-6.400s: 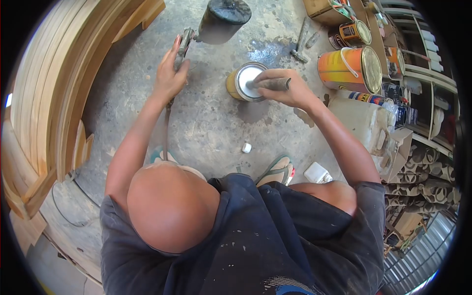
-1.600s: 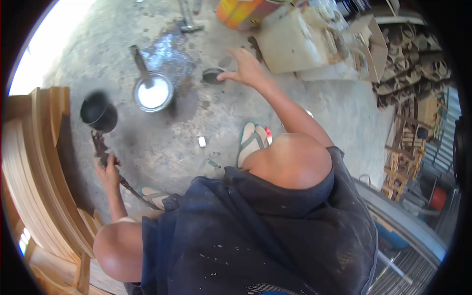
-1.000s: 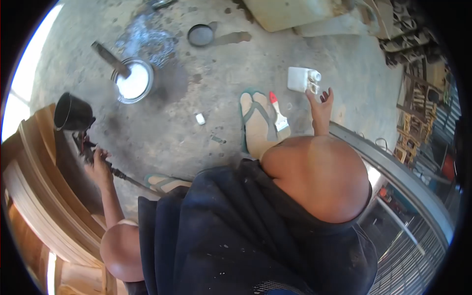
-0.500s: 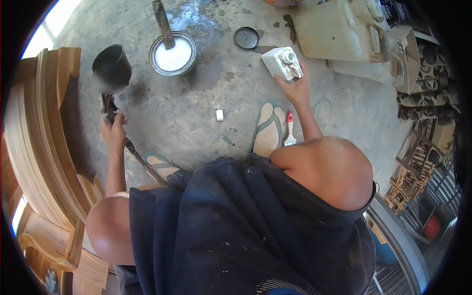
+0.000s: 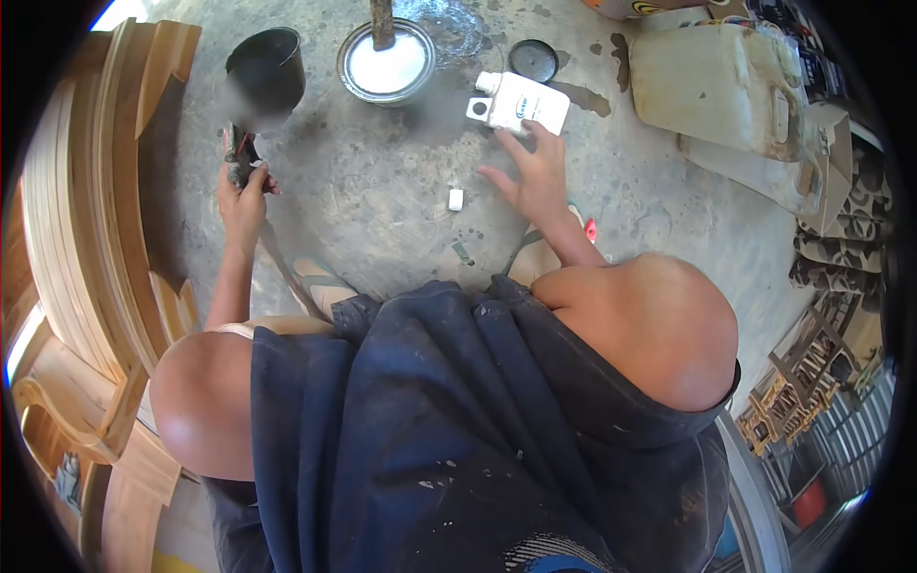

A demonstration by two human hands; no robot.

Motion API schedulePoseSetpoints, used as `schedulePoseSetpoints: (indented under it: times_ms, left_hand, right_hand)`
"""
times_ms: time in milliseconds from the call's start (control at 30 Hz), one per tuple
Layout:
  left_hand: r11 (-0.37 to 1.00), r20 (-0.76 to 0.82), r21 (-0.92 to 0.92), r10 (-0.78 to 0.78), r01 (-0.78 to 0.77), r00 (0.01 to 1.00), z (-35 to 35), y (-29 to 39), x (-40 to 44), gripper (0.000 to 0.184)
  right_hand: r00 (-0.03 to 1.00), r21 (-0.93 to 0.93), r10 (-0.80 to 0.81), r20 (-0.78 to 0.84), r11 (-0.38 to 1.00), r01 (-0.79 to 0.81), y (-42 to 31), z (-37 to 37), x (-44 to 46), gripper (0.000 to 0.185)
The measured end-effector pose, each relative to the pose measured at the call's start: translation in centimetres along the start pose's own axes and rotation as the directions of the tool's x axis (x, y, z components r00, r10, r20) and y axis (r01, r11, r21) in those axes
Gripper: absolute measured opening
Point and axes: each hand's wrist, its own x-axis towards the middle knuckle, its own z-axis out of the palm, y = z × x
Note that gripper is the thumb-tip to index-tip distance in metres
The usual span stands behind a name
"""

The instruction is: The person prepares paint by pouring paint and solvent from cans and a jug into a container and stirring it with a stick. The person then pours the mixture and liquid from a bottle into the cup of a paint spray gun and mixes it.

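My left hand (image 5: 245, 196) is closed around the handle of a spray gun (image 5: 235, 158), whose black cup (image 5: 267, 76) sits open on top. A hose runs back from it toward my foot. My right hand (image 5: 538, 177) has its thumb and fingers spread, with fingertips at the near edge of a white plastic bottle (image 5: 530, 105). The bottle's label faces up and its uncapped-looking neck points left. On the floor below it lies a small white cap (image 5: 456, 200). An open can of white liquid (image 5: 387, 67) stands between the cup and bottle, a stick (image 5: 382, 24) in it.
A black round lid (image 5: 533, 60) lies behind the bottle. Large jerrycans (image 5: 712, 91) stand at the right, and wooden furniture (image 5: 86, 191) lines the left. A red-handled brush (image 5: 590, 230) is mostly hidden behind my right forearm. Sandals are on my feet.
My right hand has moved left with the bottle, which has turned so its neck points left; the fingers have spread from their grip. The left hand still holds the spray gun. The view has shifted.
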Motion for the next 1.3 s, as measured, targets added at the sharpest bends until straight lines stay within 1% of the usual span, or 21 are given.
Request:
schedulePoseSetpoints:
  times_ms: [133, 300, 333, 367, 400, 467, 500, 633, 667, 800, 867, 900, 933, 967, 1000, 1033, 1067, 1133, 1233, 1267, 1300]
  left_hand:
    - [1.0, 0.024, -0.012, 0.007, -0.007, 1.0, -0.3, -0.9, 0.1, 0.026]
    - [1.0, 0.008, 0.02, 0.01, -0.01, 1.0, 0.0, 1.0, -0.9, 0.025]
    - [1.0, 0.011, 0.015, 0.001, -0.001, 1.0, 0.0, 0.8, -1.0, 0.025]
    - [1.0, -0.003, 0.005, -0.001, 0.001, 1.0, -0.2, 0.5, -0.9, 0.026]
    - [1.0, -0.023, -0.009, 0.006, -0.006, 1.0, -0.4, 0.1, -0.3, 0.026]
    - [1.0, -0.044, -0.014, -0.016, 0.015, 0.999, -0.8, -0.9, -0.6, 0.026]
    - [1.0, -0.04, -0.01, -0.025, 0.025, 0.999, -0.7, -1.1, -0.6, 0.026]
    - [0.999, -0.072, -0.033, -0.032, 0.03, 0.997, -0.1, -1.7, -0.1, 0.024]
    - [0.999, -0.066, -0.036, -0.033, 0.031, 0.997, 0.2, -1.8, 0.0, 0.024]
    - [0.998, -0.021, -0.005, -0.062, 0.062, 0.998, 0.4, -2.3, 0.3, 0.021]
    - [0.998, -0.024, -0.018, -0.068, 0.068, 0.997, 0.3, -2.4, 0.5, 0.02]
    - [0.997, -0.021, -0.031, -0.071, 0.07, 0.997, 0.3, -2.4, 0.5, 0.02]
    - [0.996, -0.015, -0.043, -0.074, 0.074, 0.997, 0.3, -2.5, 0.5, 0.02]
    - [0.995, -0.006, -0.055, -0.079, 0.078, 0.997, 0.3, -2.7, 0.4, 0.019]
    - [0.995, 0.003, -0.051, -0.083, 0.083, 0.997, 0.4, -2.7, 0.2, 0.019]
    - [0.995, 0.007, -0.025, -0.101, 0.101, 0.995, 0.4, -2.8, 0.0, 0.02]
    - [0.994, 0.009, -0.002, -0.112, 0.112, 0.994, 0.3, -2.6, 0.0, 0.02]
    - [0.992, -0.003, 0.034, -0.118, 0.118, 0.993, 0.4, -2.1, 0.5, 0.021]
    - [0.997, -0.011, -0.003, -0.083, 0.083, 0.997, 0.7, -1.8, 0.5, 0.021]
    - [0.997, -0.016, -0.014, -0.075, 0.075, 0.997, 0.6, -1.9, 0.3, 0.022]
    - [0.998, -0.019, -0.023, -0.067, 0.066, 0.998, 0.4, -1.9, 0.0, 0.022]
  right_hand:
    - [1.0, -0.013, 0.009, -0.012, 1.0, -0.009, 3.6, 0.3, 2.1, 0.071]
    - [0.996, -0.039, 0.042, -0.072, 0.998, -0.045, 7.6, -0.2, 5.0, 0.079]
    - [0.957, 0.192, 0.278, -0.084, 0.947, -0.258, 7.2, -1.0, 3.8, 0.079]
    - [0.869, 0.409, 0.492, -0.046, 0.803, -0.433, 7.0, -1.6, 2.7, 0.08]
    - [0.875, 0.403, 0.481, -0.05, 0.812, -0.423, 8.4, -1.0, 1.8, 0.08]
    - [0.801, 0.285, 0.57, -0.184, 0.811, -0.511, 11.0, -0.1, -2.3, 0.081]
    - [0.798, 0.282, 0.576, -0.177, 0.806, -0.52, 11.3, -0.5, -2.7, 0.081]
    - [0.792, 0.348, 0.611, 0.016, 0.739, -0.577, 10.9, -3.1, -3.2, 0.084]
    - [0.79, 0.343, 0.614, 0.012, 0.739, -0.58, 10.6, -3.4, -3.6, 0.084]
    - [0.771, 0.235, 0.569, -0.287, 0.822, -0.519, 7.6, -2.5, -5.8, 0.078]
    - [0.574, 0.204, 0.773, -0.271, 0.629, -0.75, 4.4, -2.0, -7.2, 0.071]
    - [0.628, 0.186, 0.758, -0.177, 0.652, -0.735, 2.9, -1.7, -8.0, 0.061]
    - [0.817, 0.195, 0.576, 0.027, 0.798, -0.569, 2.5, -1.2, -8.0, 0.058]
    - [0.918, 0.248, 0.33, 0.22, 0.891, -0.38, 2.0, -0.6, -8.1, 0.054]
    - [0.96, 0.291, 0.107, 0.258, 0.939, -0.183, 0.3, -0.4, -5.9, 0.048]
    - [0.952, 0.339, -0.12, 0.283, 0.94, 0.018, -1.3, 0.0, -3.4, 0.042]
    - [0.954, 0.334, -0.112, 0.279, 0.942, 0.013, -1.5, 1.0, -2.8, 0.042]
    - [0.811, 0.403, -0.417, 0.41, 0.881, 0.249, -1.2, 2.5, -1.0, 0.036]
    - [0.822, 0.309, -0.365, 0.437, 0.919, 0.244, 0.1, 4.2, 0.5, 0.035]
    - [0.91, 0.215, -0.178, 0.375, 0.971, 0.102, 0.4, 3.6, 1.6, 0.036]
    - [0.957, 0.132, 0.017, 0.29, 0.99, -0.057, 0.7, 3.1, 2.9, 0.037]
